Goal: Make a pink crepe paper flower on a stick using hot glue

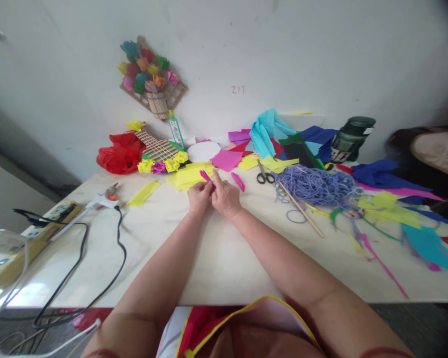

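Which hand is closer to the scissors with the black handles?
The right hand. It is left of the scissors and a little nearer the person. The left hand is farther away, on the right hand's other side.

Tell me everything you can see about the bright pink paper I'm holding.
The narrow, bright pink, crepe-like paper piece looks gathered or folded, with lengthwise creases. Pinched in the left hand, it points forward and leftward; the right hand is close against it, and its lower end is mostly hidden.
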{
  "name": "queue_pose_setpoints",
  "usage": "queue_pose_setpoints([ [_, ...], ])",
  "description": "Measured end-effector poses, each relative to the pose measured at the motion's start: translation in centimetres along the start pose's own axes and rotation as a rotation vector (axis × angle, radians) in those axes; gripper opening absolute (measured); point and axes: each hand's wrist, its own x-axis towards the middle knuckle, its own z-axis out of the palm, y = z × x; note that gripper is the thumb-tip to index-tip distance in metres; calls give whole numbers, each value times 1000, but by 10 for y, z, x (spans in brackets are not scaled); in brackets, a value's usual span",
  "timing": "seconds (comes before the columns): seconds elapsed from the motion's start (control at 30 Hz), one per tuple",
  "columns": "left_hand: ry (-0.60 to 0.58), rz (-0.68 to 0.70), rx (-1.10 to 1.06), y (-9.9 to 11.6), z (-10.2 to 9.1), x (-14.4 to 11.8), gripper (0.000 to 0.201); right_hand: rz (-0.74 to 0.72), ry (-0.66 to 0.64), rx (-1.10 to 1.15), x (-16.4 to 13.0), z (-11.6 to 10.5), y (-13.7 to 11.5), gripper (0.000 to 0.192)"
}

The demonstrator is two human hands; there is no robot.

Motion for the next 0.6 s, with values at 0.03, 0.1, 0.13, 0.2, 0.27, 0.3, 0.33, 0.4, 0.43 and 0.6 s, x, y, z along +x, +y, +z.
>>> queue_pose_setpoints([
  [0.03, 12, 5, 8, -1, 0, 0, 24, 15, 6, 23, 0, 0, 0, 64],
  [0.1, 21, -3, -18, -2, 0, 1, 24, 37, 16, 80, 0, 1, 0, 63],
  [0.13, 12, -21, -60, -2, 0, 2, 24, 46, 22, 116, 1, 2, 2, 63],
  [0.2, -34, -85, -183, -2, 0, 3, 25, 64, 47, 207, 3, 3, 6, 60],
  [0.27, -96, -162, -298, 0, -1, 3, 27, 87, 99, 313, 6, 5, 13, 55],
  [0.3, -123, -194, -337, 2, -1, 3, 28, 102, 132, 366, 7, 7, 16, 51],
  [0.33, -148, -219, -363, 3, -2, 2, 28, 118, 163, 419, 8, 8, 20, 48],
  [0.4, -194, -257, -397, 6, -3, 2, 29, 150, 204, 531, 10, 10, 27, 41],
  [0.43, -214, -272, -409, 7, -4, 2, 29, 171, 217, 588, 11, 10, 30, 38],
  [0.6, -274, -312, -455, 8, -6, 2, 29, 297, 194, 805, 12, 12, 36, 36],
])
